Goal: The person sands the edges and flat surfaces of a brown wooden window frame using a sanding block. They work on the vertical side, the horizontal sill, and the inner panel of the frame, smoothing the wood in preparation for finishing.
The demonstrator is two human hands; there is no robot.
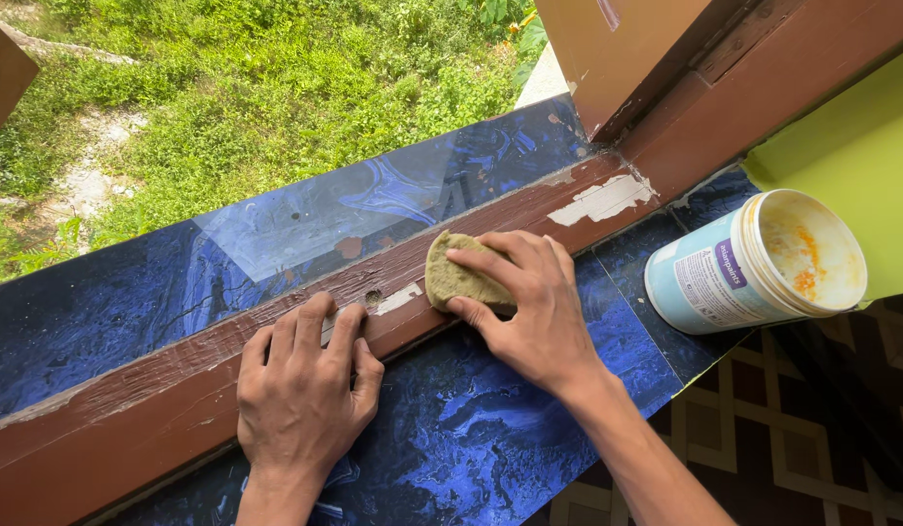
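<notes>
head view showed your right hand (529,302) clenched on an olive-green sponge (458,281), pressing it against the brown wooden window rail (179,380) where the paint had flaked to white patches. your left hand (300,385) lay flat and released on the same rail, just beside the sponge, holding nothing. a pale blue tub (738,278) lay tipped on its side on the blue marbled sill (451,438), well apart to the right.

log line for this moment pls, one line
right hand: presses sponge on brown window frame | left hand: flat on frame | open tub: on its side, right | sill: blue
</notes>
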